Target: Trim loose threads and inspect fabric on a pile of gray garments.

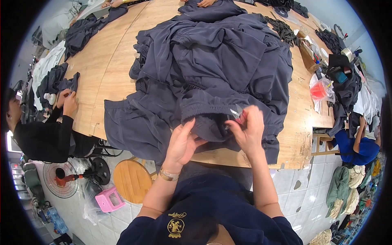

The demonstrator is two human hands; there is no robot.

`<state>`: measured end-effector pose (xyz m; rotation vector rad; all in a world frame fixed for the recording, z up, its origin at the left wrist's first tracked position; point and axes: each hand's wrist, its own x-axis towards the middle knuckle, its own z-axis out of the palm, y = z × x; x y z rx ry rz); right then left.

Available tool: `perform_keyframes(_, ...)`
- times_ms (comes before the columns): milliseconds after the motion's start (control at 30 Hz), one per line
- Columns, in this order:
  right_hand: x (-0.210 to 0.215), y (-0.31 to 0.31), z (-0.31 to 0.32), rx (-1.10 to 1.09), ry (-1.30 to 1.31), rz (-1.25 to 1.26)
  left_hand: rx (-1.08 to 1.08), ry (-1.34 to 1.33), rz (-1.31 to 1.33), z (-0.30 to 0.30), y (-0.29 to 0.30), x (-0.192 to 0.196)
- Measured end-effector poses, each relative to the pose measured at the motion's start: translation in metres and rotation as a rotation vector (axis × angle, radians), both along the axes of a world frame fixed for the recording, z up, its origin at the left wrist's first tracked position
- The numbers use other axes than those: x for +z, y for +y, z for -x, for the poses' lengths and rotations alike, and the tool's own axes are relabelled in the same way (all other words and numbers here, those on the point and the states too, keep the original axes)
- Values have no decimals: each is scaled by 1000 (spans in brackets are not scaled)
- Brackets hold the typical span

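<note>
Left hand (182, 143) grip is closed on a fold of dark grey garment (212, 122), thumb on top, fingers tucked under the cloth, gold bracelet (168, 175) at the wrist. Right hand (248, 130) sits just right of it, grip pinched shut on small metal snips (236, 112), whose tips point up-left and touch the garment's elastic waistband just above the left grip. The garment lies at the near edge of the wooden worktop (110, 61), its hem hanging over toward the person. Directly beyond both grips is a big heap of grey garments (216, 53). Well to the right of the right grip: a clear plastic bag with red contents (321, 90), and a seated person in blue (359, 149). Well to the left of the left grip: a person in black (45, 134) handling dark cloth. Below the left grip, on the tiled floor: a round wooden stool (131, 180), a pink plastic stool (108, 199), and a fan (61, 179).
</note>
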<state>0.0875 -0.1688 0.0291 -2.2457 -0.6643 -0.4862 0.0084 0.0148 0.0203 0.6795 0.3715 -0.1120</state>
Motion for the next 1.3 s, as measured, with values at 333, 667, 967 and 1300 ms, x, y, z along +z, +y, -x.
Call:
perform_keyframes(333, 18, 2, -30, 209, 600, -232, 367, -163, -637, 1, -1, -18)
perform_keyframes(667, 2, 16, -50, 262, 659, -573, -143, 42, -941, -1, 9, -24)
perform_keyframes(967, 7, 5, -66, 331, 1027, -1125, -27, -306, 502, 8, 25, -12)
perform_keyframes(1300, -49, -9, -53, 388, 1459, -1748, -43, -257, 601, -8, 43, -15)
